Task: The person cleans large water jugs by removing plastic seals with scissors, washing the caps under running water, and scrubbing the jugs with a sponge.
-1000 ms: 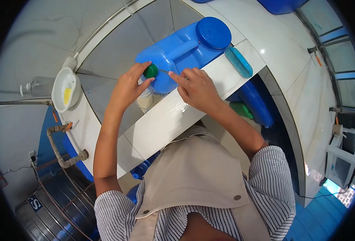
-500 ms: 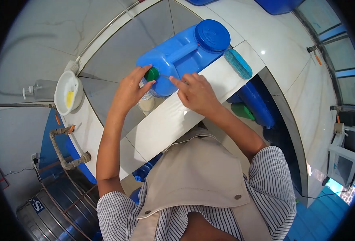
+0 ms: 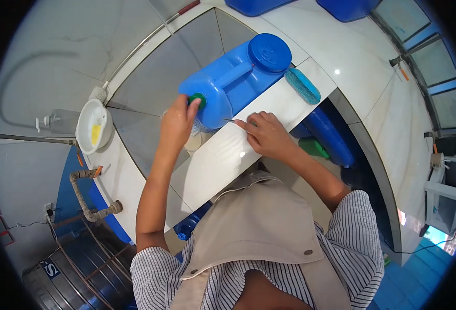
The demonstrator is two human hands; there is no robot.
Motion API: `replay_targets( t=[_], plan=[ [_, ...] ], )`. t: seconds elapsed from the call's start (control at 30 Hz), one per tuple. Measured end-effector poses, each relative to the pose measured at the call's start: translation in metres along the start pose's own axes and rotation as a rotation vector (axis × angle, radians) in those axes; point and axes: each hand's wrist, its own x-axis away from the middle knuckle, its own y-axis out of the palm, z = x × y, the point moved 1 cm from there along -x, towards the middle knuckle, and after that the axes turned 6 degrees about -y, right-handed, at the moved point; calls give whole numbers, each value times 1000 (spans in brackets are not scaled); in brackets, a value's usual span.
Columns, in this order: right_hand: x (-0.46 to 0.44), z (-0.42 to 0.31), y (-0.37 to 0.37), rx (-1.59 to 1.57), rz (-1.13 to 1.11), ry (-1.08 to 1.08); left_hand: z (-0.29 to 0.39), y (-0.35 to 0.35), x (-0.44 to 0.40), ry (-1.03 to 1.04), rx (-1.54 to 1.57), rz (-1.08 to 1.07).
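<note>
A blue plastic jug [image 3: 210, 88] lies on its side over the basin, its big blue lid [image 3: 270, 52] toward the upper right. Fingers of my left hand [image 3: 179, 122] are closed round the small green cap [image 3: 198, 101] at the jug's near-left end. My right hand [image 3: 268, 135], closed, pinches a thin pointed tool [image 3: 229, 120] just above the white ledge, its tip close to the jug's lower side. The tool's other end is hidden in the fingers. A teal scrub sponge [image 3: 303, 86] rests on the ledge beside the lid.
A white bowl [image 3: 95, 127] with a yellow piece in it sits at the left, beside a clear pump bottle [image 3: 63, 123]. The tiled basin [image 3: 137, 88] lies behind the jug. Blue containers [image 3: 328, 135] stand below the ledge. Pipes with orange-handled valves [image 3: 83, 187] are at the left.
My right hand with the tool has moved down and away from the green cap. My left hand has shifted its fingers on the cap. The camera view has moved slightly.
</note>
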Motion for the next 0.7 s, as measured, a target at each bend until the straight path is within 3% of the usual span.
replay_targets(
  t=[0.07,0.1,0.17,0.2,0.27,0.3,0.37,0.4,0.47,0.5,0.57,0.6,0.67,0.7],
  plan=[
    [12,6,-1,67,-26,-17,-2,5,-1,284,-58,20],
    [17,8,-3,86,-31,-16,-2,1,-1,294,-58,25],
    [23,10,-3,117,-30,-17,8,-10,6,908,-378,237],
    [25,11,-3,116,-32,-39,16,-12,9,918,-378,247],
    [27,12,-1,129,-20,-55,31,-15,12,596,-73,372],
    [26,10,-1,144,-27,-79,27,-12,7,617,-71,375],
    [27,11,1,182,-21,-93,12,6,-12,425,-177,4],
    [28,14,5,187,-20,-126,16,10,-10,449,-172,13],
    [30,19,12,207,-8,-158,27,19,6,947,-226,-153],
    [29,19,13,167,41,-186,43,23,8,960,-226,-142],
    [31,18,9,76,40,-175,74,31,14,876,-72,177],
    [30,21,8,87,45,-185,79,41,4,882,-72,193],
    [26,35,3,70,128,-97,82,72,-30,612,-397,361],
    [24,48,-5,109,120,-25,80,79,-44,622,-393,377]
  ],
)
